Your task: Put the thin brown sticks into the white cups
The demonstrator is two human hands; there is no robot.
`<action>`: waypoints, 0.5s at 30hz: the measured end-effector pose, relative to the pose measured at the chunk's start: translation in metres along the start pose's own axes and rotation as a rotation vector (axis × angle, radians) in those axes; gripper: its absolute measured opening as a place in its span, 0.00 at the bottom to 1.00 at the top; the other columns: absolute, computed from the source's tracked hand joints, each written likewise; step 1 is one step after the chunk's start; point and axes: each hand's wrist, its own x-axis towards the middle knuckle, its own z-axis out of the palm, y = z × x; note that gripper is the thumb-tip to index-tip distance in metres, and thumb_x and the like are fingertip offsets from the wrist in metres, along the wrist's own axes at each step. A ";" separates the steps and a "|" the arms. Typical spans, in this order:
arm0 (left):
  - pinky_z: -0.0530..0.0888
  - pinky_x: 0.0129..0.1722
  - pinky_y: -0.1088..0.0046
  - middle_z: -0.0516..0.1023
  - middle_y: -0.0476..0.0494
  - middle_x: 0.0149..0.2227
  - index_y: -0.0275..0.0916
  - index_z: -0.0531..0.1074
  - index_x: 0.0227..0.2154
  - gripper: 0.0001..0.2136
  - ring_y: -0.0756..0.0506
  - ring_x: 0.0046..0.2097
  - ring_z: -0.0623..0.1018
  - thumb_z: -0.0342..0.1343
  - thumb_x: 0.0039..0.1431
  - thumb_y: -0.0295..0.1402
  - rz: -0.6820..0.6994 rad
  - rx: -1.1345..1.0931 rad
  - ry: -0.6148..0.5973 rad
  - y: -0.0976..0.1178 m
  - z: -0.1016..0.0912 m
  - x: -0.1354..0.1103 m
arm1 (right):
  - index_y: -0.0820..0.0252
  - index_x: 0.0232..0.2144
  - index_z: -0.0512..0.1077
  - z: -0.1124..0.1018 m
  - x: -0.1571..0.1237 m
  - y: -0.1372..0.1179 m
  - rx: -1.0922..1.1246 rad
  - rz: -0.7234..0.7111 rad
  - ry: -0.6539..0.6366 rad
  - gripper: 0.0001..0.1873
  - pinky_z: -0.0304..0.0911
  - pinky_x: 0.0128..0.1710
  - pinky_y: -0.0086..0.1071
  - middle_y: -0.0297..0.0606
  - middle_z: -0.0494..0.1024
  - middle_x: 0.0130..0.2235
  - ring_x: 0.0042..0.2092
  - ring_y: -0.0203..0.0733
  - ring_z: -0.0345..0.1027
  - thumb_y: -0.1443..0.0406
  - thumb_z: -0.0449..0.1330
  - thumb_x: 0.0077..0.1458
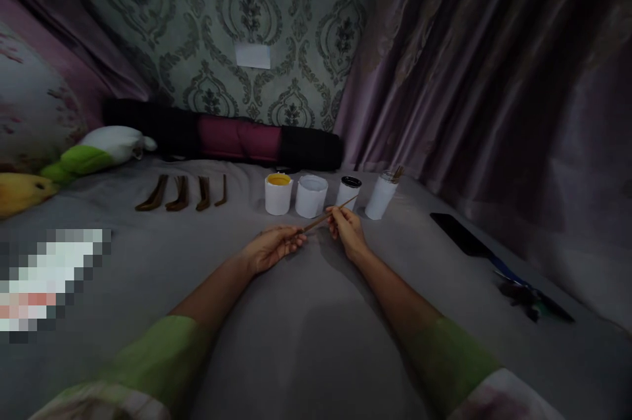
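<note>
Your fingertips (296, 240) on the left hand (270, 247) are pinched shut on the near end of a thin stick (323, 217). The thumb and fingers of your right hand (347, 229) are closed on it further along. The stick slants up and away, and its far tip reaches toward the cups. It is held just above the grey sheet (316, 334), around the middle of the bed.

Just beyond your hands, 4 white cups stand in a row toward the bed's far edge:
- a cup of yellow paint (278, 196)
- a cup of white (311, 197)
- a cup of black (348, 193)
- a taller cup (381, 197) with a brush handle sticking out of it

To their left, 4 brown curved pieces (180, 194) lie side by side. A black and magenta bolster (237, 138) runs along the far edge. At the far left corner a green and white plush toy (93, 153) rests against it.

Near the right edge a black phone (457, 234) lies flat, and a blue-handled tool (508, 272) lies nearer you.

Patterned grey wallpaper (207, 18) with a white plate (253, 56) on it covers the back wall. Mauve curtains (494, 78) hang on the right. The room is dim.
</note>
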 end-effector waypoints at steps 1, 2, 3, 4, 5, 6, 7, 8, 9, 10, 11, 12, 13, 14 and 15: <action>0.69 0.23 0.84 0.75 0.40 0.27 0.28 0.70 0.31 0.04 0.54 0.25 0.72 0.50 0.54 0.22 0.001 0.000 -0.001 0.000 -0.001 0.000 | 0.62 0.31 0.68 -0.002 0.001 -0.001 0.009 -0.005 0.007 0.18 0.47 0.12 0.21 0.29 0.65 0.22 0.18 0.27 0.55 0.53 0.55 0.45; 0.69 0.23 0.83 0.75 0.40 0.27 0.28 0.70 0.31 0.04 0.54 0.25 0.72 0.50 0.54 0.22 0.001 0.000 -0.001 0.000 -0.001 0.001 | 0.62 0.30 0.68 -0.003 0.001 -0.002 0.017 -0.011 0.013 0.18 0.47 0.12 0.21 0.29 0.65 0.22 0.18 0.27 0.55 0.53 0.55 0.45; 0.70 0.24 0.83 0.75 0.40 0.28 0.28 0.70 0.31 0.04 0.54 0.25 0.73 0.50 0.54 0.22 0.001 -0.001 0.000 -0.001 -0.002 0.002 | 0.62 0.30 0.68 -0.005 0.002 -0.003 0.023 -0.017 0.020 0.18 0.47 0.12 0.21 0.29 0.65 0.22 0.18 0.27 0.55 0.53 0.55 0.45; 0.70 0.24 0.83 0.75 0.40 0.28 0.28 0.69 0.32 0.04 0.54 0.26 0.73 0.50 0.54 0.22 0.002 -0.003 0.000 -0.001 -0.003 0.002 | 0.62 0.30 0.69 -0.007 0.002 -0.004 0.028 -0.023 0.026 0.18 0.47 0.12 0.21 0.29 0.65 0.22 0.19 0.27 0.55 0.53 0.55 0.45; 0.70 0.24 0.83 0.75 0.40 0.28 0.28 0.69 0.32 0.05 0.54 0.26 0.73 0.50 0.54 0.22 0.004 -0.007 -0.002 -0.001 -0.003 0.003 | 0.62 0.29 0.69 -0.008 0.003 -0.005 0.030 -0.027 0.032 0.18 0.47 0.12 0.21 0.29 0.65 0.22 0.19 0.27 0.55 0.53 0.55 0.45; 0.70 0.24 0.83 0.76 0.39 0.28 0.28 0.69 0.32 0.05 0.54 0.26 0.73 0.50 0.54 0.22 0.005 -0.010 -0.005 -0.002 -0.004 0.003 | 0.62 0.29 0.69 -0.010 0.003 -0.006 0.028 -0.030 0.037 0.17 0.48 0.12 0.22 0.29 0.65 0.22 0.19 0.27 0.55 0.53 0.55 0.45; 0.70 0.24 0.83 0.76 0.39 0.28 0.28 0.69 0.32 0.05 0.54 0.26 0.73 0.50 0.54 0.22 0.006 -0.012 -0.005 -0.002 -0.004 0.003 | 0.62 0.29 0.68 -0.012 0.004 -0.007 0.023 -0.031 0.045 0.17 0.48 0.12 0.22 0.29 0.65 0.22 0.19 0.27 0.55 0.53 0.55 0.46; 0.70 0.24 0.83 0.76 0.39 0.28 0.28 0.69 0.32 0.05 0.54 0.26 0.73 0.50 0.54 0.22 0.007 -0.013 -0.006 -0.002 -0.004 0.003 | 0.62 0.29 0.68 -0.013 0.004 -0.008 0.016 -0.031 0.052 0.17 0.48 0.12 0.22 0.29 0.65 0.22 0.19 0.28 0.55 0.53 0.54 0.46; 0.70 0.24 0.83 0.76 0.39 0.28 0.28 0.69 0.32 0.05 0.54 0.26 0.73 0.50 0.54 0.22 0.006 -0.012 -0.006 -0.002 -0.004 0.003 | 0.62 0.29 0.68 -0.015 0.005 -0.009 0.010 -0.031 0.060 0.17 0.48 0.12 0.22 0.29 0.65 0.22 0.19 0.28 0.55 0.53 0.54 0.46; 0.70 0.24 0.83 0.76 0.39 0.28 0.28 0.70 0.32 0.05 0.54 0.26 0.73 0.49 0.54 0.22 0.005 -0.012 -0.004 -0.002 -0.003 0.002 | 0.62 0.29 0.68 -0.016 0.005 -0.011 0.006 -0.031 0.067 0.17 0.48 0.12 0.22 0.29 0.65 0.22 0.19 0.28 0.55 0.53 0.54 0.46; 0.70 0.24 0.83 0.76 0.39 0.28 0.28 0.70 0.32 0.05 0.54 0.26 0.73 0.49 0.54 0.22 0.006 -0.012 -0.003 -0.002 -0.003 0.002 | 0.62 0.29 0.68 -0.017 0.005 -0.012 0.004 -0.032 0.072 0.17 0.48 0.12 0.22 0.29 0.65 0.22 0.19 0.28 0.55 0.53 0.53 0.46; 0.70 0.25 0.83 0.76 0.39 0.28 0.28 0.70 0.32 0.06 0.54 0.26 0.73 0.49 0.54 0.22 0.007 -0.012 -0.001 -0.002 -0.002 0.001 | 0.62 0.29 0.68 -0.019 0.006 -0.013 0.003 -0.034 0.077 0.17 0.48 0.12 0.22 0.29 0.65 0.22 0.19 0.28 0.55 0.53 0.53 0.47; 0.70 0.25 0.82 0.76 0.39 0.28 0.28 0.70 0.32 0.06 0.54 0.26 0.73 0.49 0.54 0.22 0.006 -0.013 0.001 -0.002 -0.002 0.001 | 0.62 0.29 0.68 -0.020 0.006 -0.014 0.003 -0.036 0.083 0.17 0.48 0.12 0.22 0.29 0.65 0.22 0.19 0.28 0.55 0.53 0.53 0.47; 0.70 0.25 0.82 0.76 0.39 0.28 0.28 0.70 0.32 0.06 0.53 0.26 0.73 0.49 0.54 0.22 0.008 -0.014 0.002 -0.002 -0.002 0.001 | 0.62 0.29 0.68 -0.021 0.006 -0.016 0.003 -0.038 0.089 0.17 0.48 0.12 0.23 0.30 0.66 0.22 0.18 0.28 0.55 0.53 0.53 0.47; 0.70 0.26 0.82 0.76 0.39 0.28 0.28 0.70 0.32 0.06 0.53 0.26 0.73 0.50 0.54 0.22 0.010 -0.014 0.004 -0.002 -0.002 0.001 | 0.62 0.28 0.68 -0.022 0.007 -0.017 0.004 -0.040 0.096 0.17 0.48 0.12 0.23 0.30 0.66 0.22 0.18 0.28 0.55 0.53 0.53 0.47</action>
